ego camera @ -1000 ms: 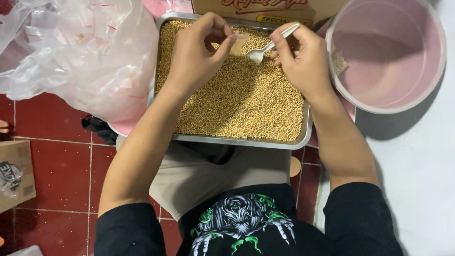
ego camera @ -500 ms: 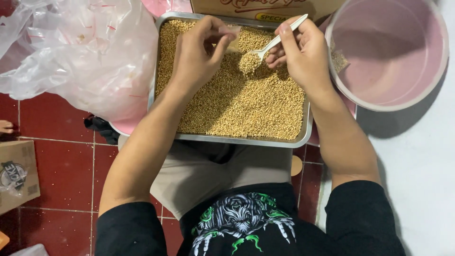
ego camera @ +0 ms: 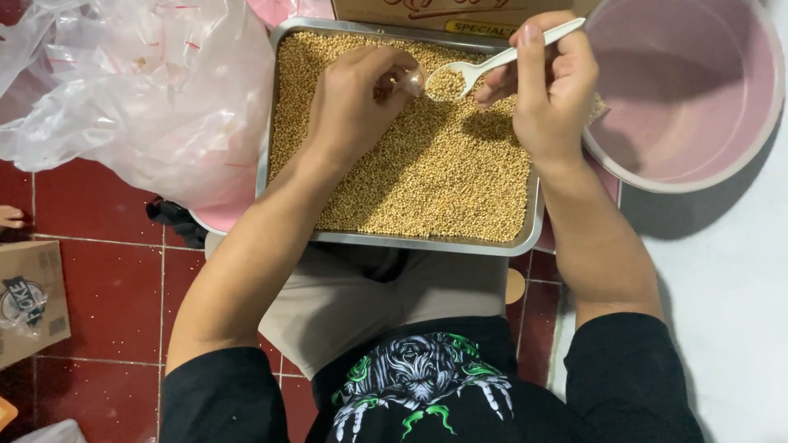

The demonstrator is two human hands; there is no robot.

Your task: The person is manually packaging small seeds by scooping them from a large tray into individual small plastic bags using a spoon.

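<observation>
A steel tray [ego camera: 427, 243] full of small tan grains [ego camera: 427, 172] rests on my lap. My right hand [ego camera: 550, 86] grips a white plastic spoon [ego camera: 492, 66] whose bowl is heaped with grains, held just above the tray's far part. My left hand [ego camera: 357, 102] pinches a small clear plastic bag [ego camera: 413, 80] at its mouth, right beside the spoon's bowl. The bag is mostly hidden by my fingers.
A large pink basin [ego camera: 698, 90] stands at the right, partly over the tray's corner. Crumpled clear plastic bags [ego camera: 139, 90] lie at the left on a red tiled floor [ego camera: 107, 287]. A cardboard box [ego camera: 29, 299] sits at the far left, another [ego camera: 427, 15] behind the tray.
My right hand scooped grains and lifted the spoon from the tray toward my left hand. The left hand stayed put, holding the small bag.
</observation>
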